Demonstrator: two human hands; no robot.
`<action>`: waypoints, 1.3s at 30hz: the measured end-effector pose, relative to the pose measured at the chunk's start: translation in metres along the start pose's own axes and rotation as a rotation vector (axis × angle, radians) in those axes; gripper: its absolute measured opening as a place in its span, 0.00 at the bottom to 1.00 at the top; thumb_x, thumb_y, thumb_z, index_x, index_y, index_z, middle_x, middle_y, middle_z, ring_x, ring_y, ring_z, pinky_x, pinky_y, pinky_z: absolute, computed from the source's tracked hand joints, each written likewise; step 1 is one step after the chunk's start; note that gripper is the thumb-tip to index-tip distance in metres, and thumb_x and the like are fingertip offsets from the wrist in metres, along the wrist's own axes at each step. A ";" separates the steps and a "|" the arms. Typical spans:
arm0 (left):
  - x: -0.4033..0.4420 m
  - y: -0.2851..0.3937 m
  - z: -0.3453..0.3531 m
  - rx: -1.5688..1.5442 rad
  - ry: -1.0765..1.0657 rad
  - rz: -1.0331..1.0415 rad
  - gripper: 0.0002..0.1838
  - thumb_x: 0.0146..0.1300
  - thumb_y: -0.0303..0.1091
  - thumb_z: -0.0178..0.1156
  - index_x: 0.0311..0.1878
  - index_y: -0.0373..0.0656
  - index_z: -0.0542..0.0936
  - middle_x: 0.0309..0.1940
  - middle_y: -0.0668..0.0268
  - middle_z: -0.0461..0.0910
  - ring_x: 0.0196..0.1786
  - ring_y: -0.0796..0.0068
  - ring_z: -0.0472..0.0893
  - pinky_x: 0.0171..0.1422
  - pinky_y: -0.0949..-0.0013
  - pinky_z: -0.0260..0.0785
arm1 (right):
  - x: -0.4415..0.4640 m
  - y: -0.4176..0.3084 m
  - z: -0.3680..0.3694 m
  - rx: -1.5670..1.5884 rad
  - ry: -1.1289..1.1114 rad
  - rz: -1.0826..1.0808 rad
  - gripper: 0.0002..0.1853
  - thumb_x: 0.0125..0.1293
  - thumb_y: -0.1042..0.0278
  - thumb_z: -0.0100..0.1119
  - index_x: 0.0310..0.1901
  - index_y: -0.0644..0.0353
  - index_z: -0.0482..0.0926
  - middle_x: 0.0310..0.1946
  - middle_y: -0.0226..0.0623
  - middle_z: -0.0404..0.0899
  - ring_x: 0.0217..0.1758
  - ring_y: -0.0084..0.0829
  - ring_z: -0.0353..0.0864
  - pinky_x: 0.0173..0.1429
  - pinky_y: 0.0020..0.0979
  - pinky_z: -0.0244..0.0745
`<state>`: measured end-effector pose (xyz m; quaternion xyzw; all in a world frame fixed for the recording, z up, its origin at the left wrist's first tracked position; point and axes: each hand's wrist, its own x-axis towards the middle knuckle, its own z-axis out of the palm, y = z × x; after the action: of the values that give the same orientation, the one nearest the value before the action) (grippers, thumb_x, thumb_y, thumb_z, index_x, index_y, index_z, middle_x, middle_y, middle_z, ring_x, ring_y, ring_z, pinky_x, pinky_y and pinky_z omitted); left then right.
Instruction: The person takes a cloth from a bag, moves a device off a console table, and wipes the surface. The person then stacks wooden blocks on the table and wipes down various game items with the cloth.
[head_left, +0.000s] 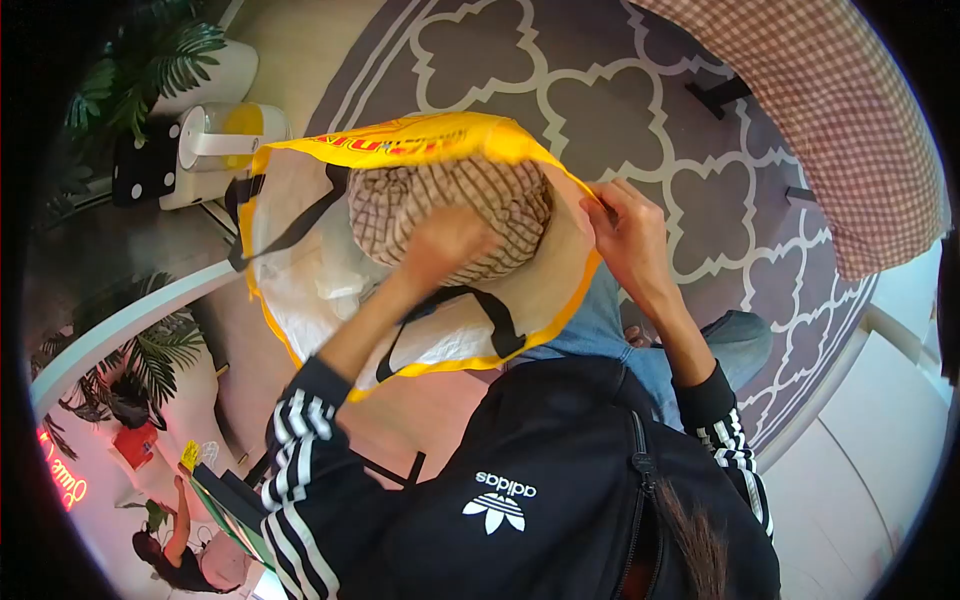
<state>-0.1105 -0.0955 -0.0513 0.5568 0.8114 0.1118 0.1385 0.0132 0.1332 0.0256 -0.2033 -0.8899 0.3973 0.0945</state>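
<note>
At the mouth of a yellow bag (480, 135): a checked bundle (462, 188) under handling

Within the bag's open mouth lies the checked bundle, a soft, puckered mass of cloth set toward the far side, with pale translucent material (340, 262) beside it. The left hand (452, 243) reaches over the near rim to the cloth; its fingers appear curled, but blur hides them, and whether they grip or merely press cannot be told. The right hand (632, 225) has thumb and fingers closed on the bag's edge, apart from the bundle. One black strap (308, 225) crosses the left of the opening; a second strap (492, 318) loops along the near side. Beyond spreads a patterned rug (600, 110). The step in hand is judged to be working the bundle inside the bag, one hand handling, the other steadying; direction, inward or outward, is not shown. The next move calls for a wide mouth, a sure hold on yielding cloth, and straps clear of the wrist
</note>
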 end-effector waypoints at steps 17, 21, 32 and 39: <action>-0.109 0.038 -0.133 -0.645 0.320 -0.775 0.17 0.64 0.42 0.55 0.38 0.34 0.78 0.27 0.66 0.76 0.33 0.73 0.74 0.40 0.70 0.66 | -0.053 -0.013 -0.031 0.251 0.237 -0.066 0.24 0.51 0.66 0.67 0.51 0.57 0.75 0.44 0.36 0.75 0.43 0.32 0.76 0.42 0.29 0.72; -0.014 0.159 -0.131 -0.961 0.156 -0.239 0.14 0.65 0.40 0.54 0.39 0.37 0.78 0.31 0.71 0.75 0.36 0.82 0.72 0.41 0.75 0.66 | -0.098 -0.032 -0.055 1.025 0.065 -0.073 0.31 0.46 0.68 0.72 0.55 0.58 0.72 0.49 0.31 0.74 0.49 0.23 0.72 0.53 0.25 0.69; 0.215 0.067 0.120 0.113 -0.463 0.076 0.06 0.60 0.32 0.53 0.34 0.44 0.79 0.29 0.62 0.79 0.32 0.69 0.78 0.38 0.65 0.70 | -0.129 0.144 -0.169 0.973 0.970 0.168 0.17 0.52 0.87 0.49 0.43 0.59 0.77 0.34 0.27 0.78 0.39 0.18 0.74 0.45 0.23 0.71; 0.167 0.101 0.204 -0.068 -0.726 -0.067 0.09 0.56 0.29 0.56 0.41 0.43 0.78 0.37 0.58 0.79 0.42 0.62 0.77 0.47 0.62 0.69 | -0.160 0.239 -0.304 0.628 0.924 0.291 0.15 0.53 0.84 0.49 0.43 0.62 0.76 0.34 0.30 0.78 0.38 0.20 0.74 0.45 0.26 0.71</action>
<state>-0.0083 0.1017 -0.2258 0.5283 0.7230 -0.0706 0.4396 0.3255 0.4099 0.0490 -0.4380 -0.5584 0.5214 0.4738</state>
